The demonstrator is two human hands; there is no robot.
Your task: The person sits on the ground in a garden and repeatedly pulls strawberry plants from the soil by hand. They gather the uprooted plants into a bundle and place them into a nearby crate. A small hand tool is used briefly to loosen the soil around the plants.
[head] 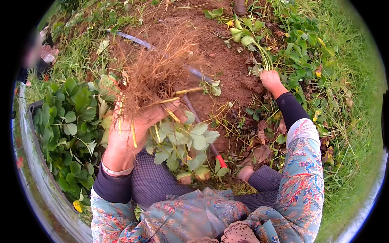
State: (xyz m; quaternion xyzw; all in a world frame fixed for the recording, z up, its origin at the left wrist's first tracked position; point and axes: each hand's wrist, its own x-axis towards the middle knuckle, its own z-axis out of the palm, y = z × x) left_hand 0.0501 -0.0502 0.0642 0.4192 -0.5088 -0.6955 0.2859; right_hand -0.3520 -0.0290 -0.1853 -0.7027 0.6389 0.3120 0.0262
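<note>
My left hand [142, 123] grips a bundle of uprooted plants, apparently strawberry. Their tangled brown roots [161, 73] point up and away from me. Several cut yellowish stems stick out around the fingers, and the green toothed leaves [185, 136] hang below the hand over my lap. Out to the right, my right hand [270, 80] is closed around the base of a bunch of long leaf stalks [264, 56]. Those stalks lean towards the upper left, with pale green leaves at their tips. Whether their roots are in the soil cannot be seen.
Beside my left leg stands a dark plastic crate [34, 104] heaped with leafy plants [70, 130]. A flat grey-blue hose [133, 39] crosses the reddish soil [222, 57]. A thin shaft with a red end [221, 161] lies before me. Low plants [304, 51] grow rightward; another person [33, 51] is at upper left.
</note>
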